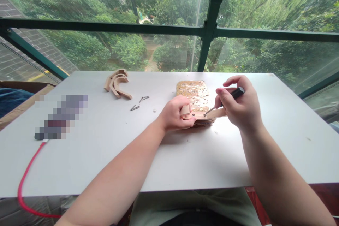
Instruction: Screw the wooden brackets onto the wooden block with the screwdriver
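Note:
My left hand [176, 113] is wrapped round the left end of a pale wooden piece [199, 116], pressing it on a worn block [194, 93] with a scarred, glue-streaked top. In my right hand [239, 104] is a black-handled screwdriver [237, 93], tilted, its thin shaft reaching down to a screw [204, 114] in the wooden piece. A second screw or hole [193, 115] shows nearer my left thumb. The right end of the wooden piece extends under my right hand, where part of it is hidden.
Several curved wooden pieces [118, 84] lie at the back left of the white table [106, 169]. Some loose screws [135, 107] rest between them and my left hand. A blurred-out object [62, 118] with a red cable [23, 180] is on the left. Green-framed windows stand behind the table.

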A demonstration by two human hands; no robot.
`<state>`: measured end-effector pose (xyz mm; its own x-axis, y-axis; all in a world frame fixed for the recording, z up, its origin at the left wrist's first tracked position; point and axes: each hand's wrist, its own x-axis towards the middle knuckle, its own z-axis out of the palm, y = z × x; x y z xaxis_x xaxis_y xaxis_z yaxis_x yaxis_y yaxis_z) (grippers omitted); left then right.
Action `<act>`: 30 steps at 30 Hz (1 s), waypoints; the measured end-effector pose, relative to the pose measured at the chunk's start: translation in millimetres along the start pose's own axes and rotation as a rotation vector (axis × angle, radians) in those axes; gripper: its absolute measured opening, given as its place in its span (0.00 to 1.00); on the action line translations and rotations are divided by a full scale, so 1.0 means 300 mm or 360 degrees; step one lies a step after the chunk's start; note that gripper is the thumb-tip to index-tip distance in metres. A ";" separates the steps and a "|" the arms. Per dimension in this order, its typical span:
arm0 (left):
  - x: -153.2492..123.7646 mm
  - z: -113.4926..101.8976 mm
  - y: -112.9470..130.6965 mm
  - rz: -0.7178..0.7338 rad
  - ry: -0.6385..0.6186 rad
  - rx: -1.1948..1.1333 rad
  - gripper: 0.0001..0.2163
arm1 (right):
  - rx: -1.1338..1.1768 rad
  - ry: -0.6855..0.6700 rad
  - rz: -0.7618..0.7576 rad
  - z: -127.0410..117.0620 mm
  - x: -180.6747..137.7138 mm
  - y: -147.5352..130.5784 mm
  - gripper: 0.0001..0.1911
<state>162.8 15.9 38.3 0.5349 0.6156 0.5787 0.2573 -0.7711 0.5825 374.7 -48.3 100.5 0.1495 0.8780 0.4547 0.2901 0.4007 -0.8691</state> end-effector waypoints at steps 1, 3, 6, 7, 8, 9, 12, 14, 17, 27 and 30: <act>0.000 0.000 0.000 0.0004 0.0003 0.0001 0.09 | 0.0046 -0.0025 0.0005 -0.003 0.002 0.004 0.12; -0.001 0.001 -0.001 0.0010 0.0009 0.0000 0.09 | 0.0139 -0.0079 0.0002 -0.008 0.004 0.009 0.12; -0.001 0.003 -0.003 0.0017 0.0014 -0.0003 0.09 | 0.0240 -0.0165 -0.0010 -0.016 0.002 0.009 0.09; -0.001 0.003 -0.003 0.0018 0.0015 -0.0004 0.09 | 0.0259 -0.0186 -0.0008 -0.018 0.001 0.008 0.08; 0.000 0.003 -0.004 0.0019 0.0016 -0.0003 0.09 | 0.0265 -0.0197 -0.0001 -0.020 0.001 0.008 0.08; 0.000 0.003 -0.005 0.0018 0.0015 -0.0002 0.09 | 0.0259 -0.0197 0.0006 -0.021 0.001 0.008 0.09; -0.001 0.003 -0.005 0.0003 0.0007 -0.0003 0.09 | 0.0188 -0.0165 0.0007 -0.020 0.004 0.016 0.09; -0.001 0.002 -0.005 -0.0005 0.0004 -0.0001 0.09 | 0.0148 -0.0172 -0.0042 -0.018 0.007 0.022 0.08; -0.002 0.001 -0.004 -0.0002 0.0004 0.0004 0.09 | 0.0123 -0.0225 -0.0135 -0.017 0.009 0.024 0.07; -0.001 0.001 0.002 -0.0011 -0.0005 0.0022 0.10 | 0.0027 -0.0252 -0.0371 -0.007 -0.008 -0.002 0.08; -0.001 0.001 0.000 -0.0014 -0.0011 0.0027 0.09 | 0.0018 -0.0266 -0.0415 -0.006 -0.010 -0.001 0.08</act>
<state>162.9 15.7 37.9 0.5379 0.6214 0.5697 0.2756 -0.7682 0.5778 375.8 -51.7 99.7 -0.0865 0.7759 0.6249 0.2877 0.6200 -0.7300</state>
